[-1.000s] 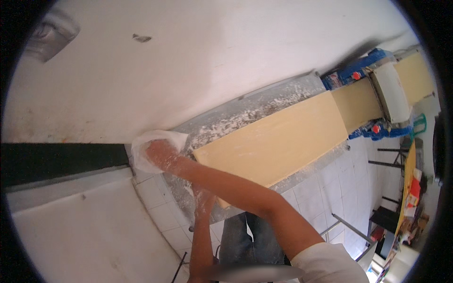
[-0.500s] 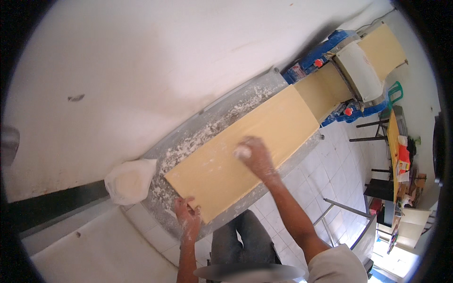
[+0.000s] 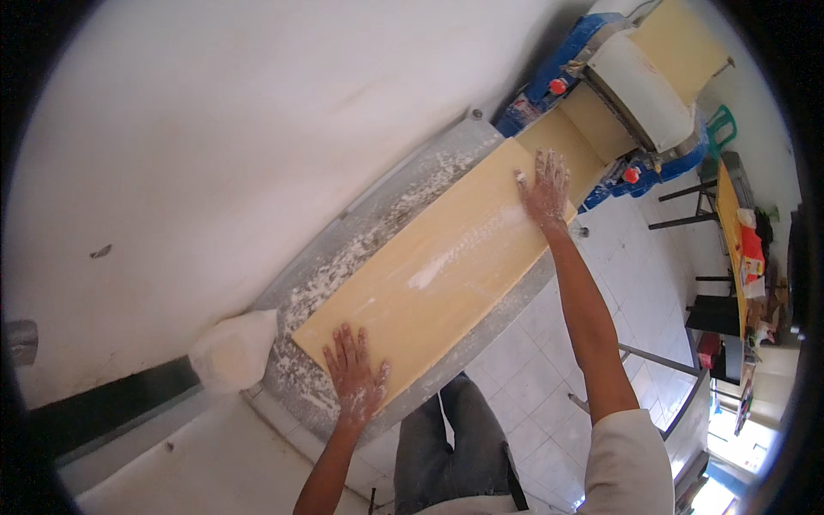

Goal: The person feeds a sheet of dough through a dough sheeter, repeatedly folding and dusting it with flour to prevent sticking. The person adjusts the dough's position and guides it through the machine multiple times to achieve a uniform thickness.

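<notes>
A long, flat yellow sheet of dough (image 3: 412, 318) lies on a grey, flour-dusted table (image 3: 498, 322). A streak of white flour (image 3: 463, 249) runs along the middle of the sheet. My left hand (image 3: 354, 373), powdery with flour, rests on the near-left end of the dough with fingers spread. At the far-right end, my right hand (image 3: 547, 190) lies on the sheet, its fingers stretched out and whitened. Beyond that hand stands a blue dough-sheeting machine (image 3: 639, 94) with red knobs; more yellow dough lies on both sides of its pale cover.
A white bag (image 3: 233, 350) sits at the table's left end, by the wall (image 3: 215, 154). Right of the table are a tiled floor (image 3: 541, 369), a metal frame (image 3: 661, 360), a green chair (image 3: 721, 130) and an orange-topped table (image 3: 731, 232) with various items.
My right hand has gone from mid-sheet to the far end, opening and leaving a flour streak. My left hand has shifted from the corner edge onto the dough. The view has turned slightly.
</notes>
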